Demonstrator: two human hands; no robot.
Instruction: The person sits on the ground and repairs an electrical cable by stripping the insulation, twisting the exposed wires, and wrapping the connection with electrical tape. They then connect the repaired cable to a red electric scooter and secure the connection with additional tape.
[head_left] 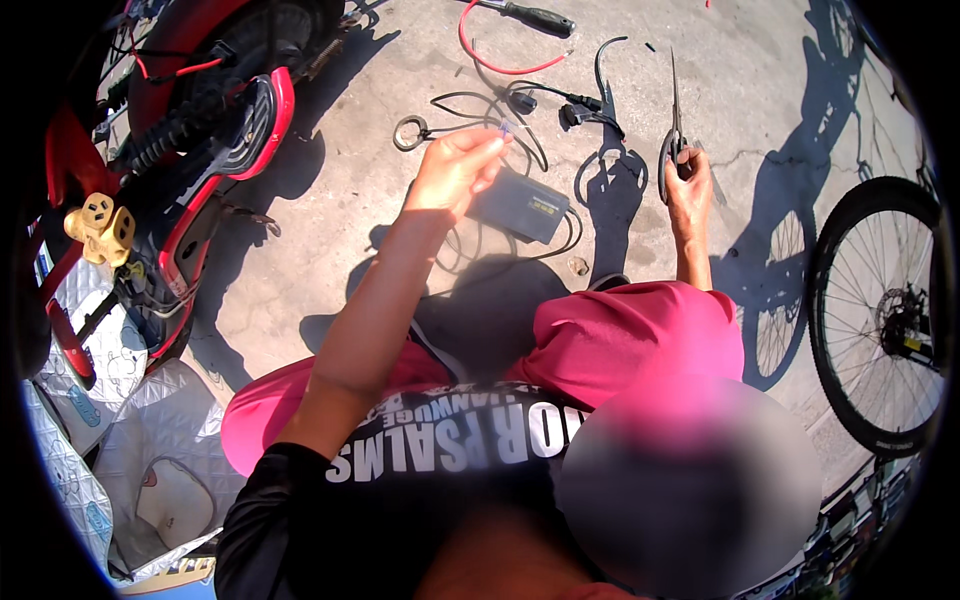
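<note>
The thumb and forefinger of the left hand (458,172) were pinched together, leaving hardly any gap, on a tiny translucent bluish piece (507,128) that stuck out past the fingertips. Such a narrow hold could easily have let it drop if the pinch slackened or rolled, and among the dark leads below it might have been hard to find; its exact kind was too small to tell. The right hand (688,192) was curled round the handles of a pair of scissors (675,128), its fingers nearly closed at the loops, the long blades pointing away from the body and apparently together. A careless swing toward the other hand could have nicked a finger or a cable, since the tips were bare.

Just below the left hand lay a dark power brick (518,205), its thin lead looping over the concrete (370,220). A black cable ending in a ring (409,133) ran behind that hand; whether the two touched could not be told. A foot catching these loops might have dragged the brick.

Farther out were a curved red wire (500,68) and a dark-handled tool (540,18), probably a screwdriver. A red scooter (270,120) stood on the left, a yellow multi-outlet adapter (100,228) beside it, and a bicycle wheel (824,330) on the right.
</note>
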